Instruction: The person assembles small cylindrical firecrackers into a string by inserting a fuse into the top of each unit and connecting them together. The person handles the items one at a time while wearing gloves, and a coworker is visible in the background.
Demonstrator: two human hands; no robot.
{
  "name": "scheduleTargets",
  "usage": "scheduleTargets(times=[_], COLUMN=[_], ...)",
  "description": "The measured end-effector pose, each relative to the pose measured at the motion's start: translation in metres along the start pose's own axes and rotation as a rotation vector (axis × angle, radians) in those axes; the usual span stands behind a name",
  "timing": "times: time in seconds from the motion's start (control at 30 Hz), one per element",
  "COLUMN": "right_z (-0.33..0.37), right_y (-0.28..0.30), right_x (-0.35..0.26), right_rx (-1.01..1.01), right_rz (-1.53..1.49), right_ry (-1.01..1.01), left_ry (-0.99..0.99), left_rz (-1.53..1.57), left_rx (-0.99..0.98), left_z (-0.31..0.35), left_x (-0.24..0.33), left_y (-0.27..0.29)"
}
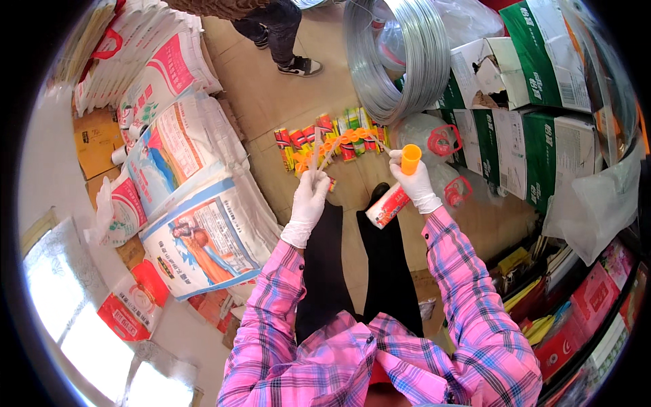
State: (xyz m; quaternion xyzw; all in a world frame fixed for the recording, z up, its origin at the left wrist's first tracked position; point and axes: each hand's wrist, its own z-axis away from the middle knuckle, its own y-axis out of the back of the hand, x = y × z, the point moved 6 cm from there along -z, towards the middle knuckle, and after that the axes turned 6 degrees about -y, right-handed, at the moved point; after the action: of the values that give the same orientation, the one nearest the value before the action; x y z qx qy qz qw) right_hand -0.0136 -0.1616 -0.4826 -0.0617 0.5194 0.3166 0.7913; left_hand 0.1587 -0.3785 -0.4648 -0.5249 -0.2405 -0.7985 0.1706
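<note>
My left hand (308,205), in a white glove, is closed with its fingertips pinched on thin pale strips (317,152) that stick up above it. My right hand (415,184), gloved too, is closed around a red-and-white tube (388,205); an orange cylinder (410,159) shows at the top of this hand, seemingly the tube's other end. A row of orange ring-like pieces (346,137) stretches between the two hands. Beyond and under it, several colourful tubes or packets (291,148) in red, yellow and green lie in a row on the floor.
Printed sacks (203,234) are stacked along the left. A coil of metal wire (434,61) stands ahead on the right, near clear plastic jugs (424,139) with red handles. Green-and-white cartons (498,146) pile up at right. Another person's shoe (300,66) is on the floor ahead.
</note>
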Motion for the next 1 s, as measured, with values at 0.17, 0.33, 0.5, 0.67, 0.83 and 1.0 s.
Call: scheduleTargets(times=[0.17, 0.33, 0.5, 0.67, 0.83, 1.0], right_z=[0.014, 0.034, 0.050, 0.054, 0.071, 0.082], right_y=[0.009, 0.015, 0.017, 0.023, 0.025, 0.018], right_x=[-0.004, 0.006, 0.016, 0.012, -0.030, -0.056], right_rx=[0.013, 0.007, 0.004, 0.003, 0.035, -0.041], right_rz=[-0.249, -0.260, -0.253, -0.174, -0.151, -0.096], right_ry=[-0.078, -0.164, -0.211, -0.334, -0.099, -0.021], left_ry=[0.039, 0.095, 0.151, 0.056, -0.145, -0.411], left_rz=[0.073, 0.058, -0.164, -0.343, -0.911, -0.859], left_rx=[-0.042, -0.005, 0.119, 0.238, 0.338, 0.025], left_z=[0.002, 0.010, 0.027, 0.038, 0.038, 0.054], left_x=[-0.002, -0.030, -0.062, -0.080, -0.013, 0.076], left_y=[-0.012, -0.003, 0.026, 0.054, 0.036, -0.049])
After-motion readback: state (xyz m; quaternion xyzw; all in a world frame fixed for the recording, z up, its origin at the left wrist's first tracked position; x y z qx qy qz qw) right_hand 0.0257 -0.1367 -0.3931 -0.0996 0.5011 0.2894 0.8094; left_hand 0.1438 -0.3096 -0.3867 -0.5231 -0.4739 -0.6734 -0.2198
